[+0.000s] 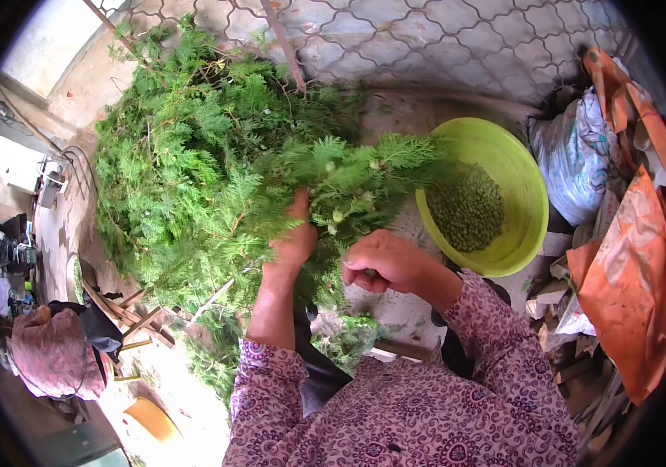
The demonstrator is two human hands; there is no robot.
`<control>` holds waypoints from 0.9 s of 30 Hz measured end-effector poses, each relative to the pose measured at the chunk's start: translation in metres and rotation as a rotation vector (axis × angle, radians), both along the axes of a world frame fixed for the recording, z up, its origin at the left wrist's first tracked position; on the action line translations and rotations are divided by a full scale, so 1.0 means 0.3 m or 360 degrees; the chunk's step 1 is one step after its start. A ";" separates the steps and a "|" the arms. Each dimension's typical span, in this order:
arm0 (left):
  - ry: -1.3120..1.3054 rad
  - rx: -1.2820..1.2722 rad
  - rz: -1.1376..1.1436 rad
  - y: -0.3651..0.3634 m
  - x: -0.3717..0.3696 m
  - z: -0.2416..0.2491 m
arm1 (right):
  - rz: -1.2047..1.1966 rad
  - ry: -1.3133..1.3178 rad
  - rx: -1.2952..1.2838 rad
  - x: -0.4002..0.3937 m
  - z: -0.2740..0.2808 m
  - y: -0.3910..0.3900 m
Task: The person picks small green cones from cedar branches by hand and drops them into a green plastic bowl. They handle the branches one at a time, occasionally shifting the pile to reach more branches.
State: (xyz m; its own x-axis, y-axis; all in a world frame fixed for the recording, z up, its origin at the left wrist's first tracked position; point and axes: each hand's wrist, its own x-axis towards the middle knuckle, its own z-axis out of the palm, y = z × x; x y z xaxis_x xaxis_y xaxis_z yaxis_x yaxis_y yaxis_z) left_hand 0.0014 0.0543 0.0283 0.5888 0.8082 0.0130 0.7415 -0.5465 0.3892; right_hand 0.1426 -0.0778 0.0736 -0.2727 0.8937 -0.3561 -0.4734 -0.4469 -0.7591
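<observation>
My left hand (pixel 294 237) is closed around a leafy evergreen branch (pixel 333 175), whose sprays reach right as far as the bowl's rim. Small pale green cones show among its leaves. My right hand (pixel 395 263) is curled closed just below and right of the branch, apart from it; a small dark spot shows between the fingers, too small to name. Right of both hands stands a yellow-green plastic bowl (pixel 526 194). A heap of small green cones (pixel 467 208) lies in its bottom.
A large pile of cut evergreen branches (pixel 185 148) fills the left and back, against a wire lattice (pixel 426 39). Right are a white sack (pixel 578 159), orange sheeting (pixel 621 288) and wood scraps. At far left are a cloth-covered object (pixel 56 354) and a yellow stool (pixel 154 420).
</observation>
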 end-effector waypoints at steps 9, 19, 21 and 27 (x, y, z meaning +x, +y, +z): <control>0.0173 0.0289 0.0048 -0.025 -0.003 0.072 | -0.0295 0.0211 -0.0114 0.027 -0.046 0.039; 0.0154 0.0316 -0.0081 -0.049 0.008 0.070 | -0.0352 0.0221 -0.0367 0.009 -0.116 0.067; 0.0146 0.0315 -0.0097 -0.047 0.007 0.071 | -0.0283 0.0258 -0.0348 0.006 -0.099 0.061; 0.0235 0.0136 0.0083 -0.033 0.022 0.047 | -0.0294 0.0156 -0.0300 -0.001 -0.094 0.066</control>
